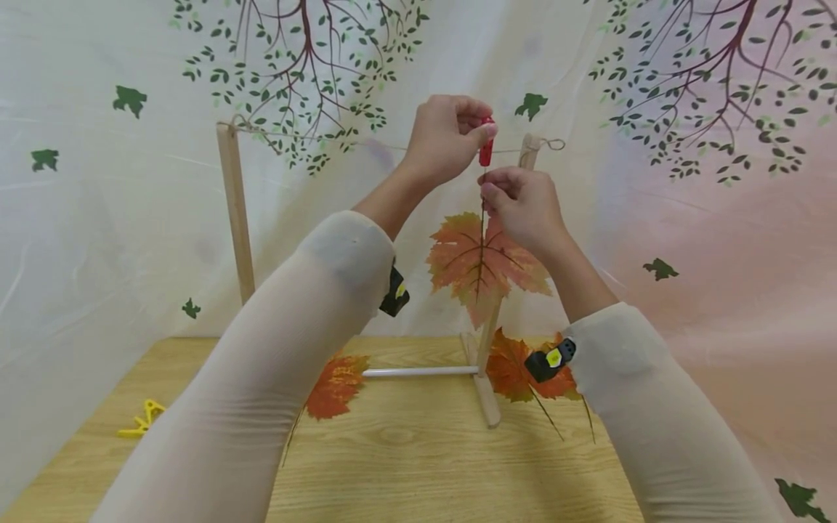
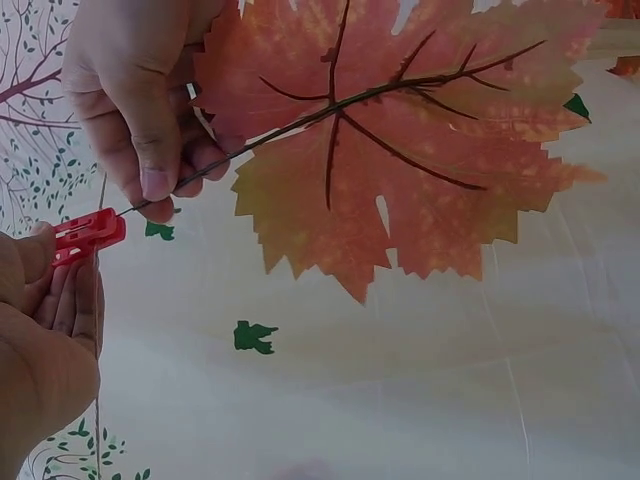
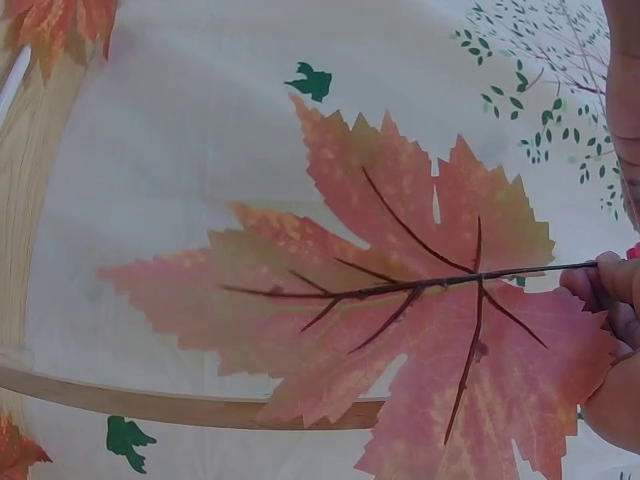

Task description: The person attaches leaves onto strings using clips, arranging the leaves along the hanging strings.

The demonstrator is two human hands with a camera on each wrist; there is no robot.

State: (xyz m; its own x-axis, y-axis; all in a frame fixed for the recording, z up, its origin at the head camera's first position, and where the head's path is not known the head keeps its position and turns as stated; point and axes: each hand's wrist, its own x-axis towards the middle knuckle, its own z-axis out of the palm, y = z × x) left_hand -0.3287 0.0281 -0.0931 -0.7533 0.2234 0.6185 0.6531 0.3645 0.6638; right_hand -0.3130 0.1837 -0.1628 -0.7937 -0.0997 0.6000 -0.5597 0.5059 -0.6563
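Observation:
My left hand [image 1: 446, 139] pinches a red clothespin [image 1: 486, 154] between thumb and fingers, at the height of the twine [image 1: 386, 146]. Just below it, my right hand [image 1: 528, 209] pinches the thin dark stem [image 2: 262, 142] of an orange-red artificial maple leaf [image 1: 458, 254]. The leaf hangs under the right hand with its stem upward, and the stem's top end meets the lower end of the clothespin. In the left wrist view the clothespin [image 2: 92, 236] overlaps the twine. The right wrist view shows the leaf [image 3: 420, 290] broadly, its stem running to the fingertips.
The twine runs between a left wooden post [image 1: 235, 211] and a right wooden post [image 1: 528, 152]. A white rod [image 1: 421, 372] lies low between them. Orange leaves [image 1: 336, 388] rest on the wooden table [image 1: 392, 465], others near the right post's foot. Yellow clothespins [image 1: 142, 421] lie left.

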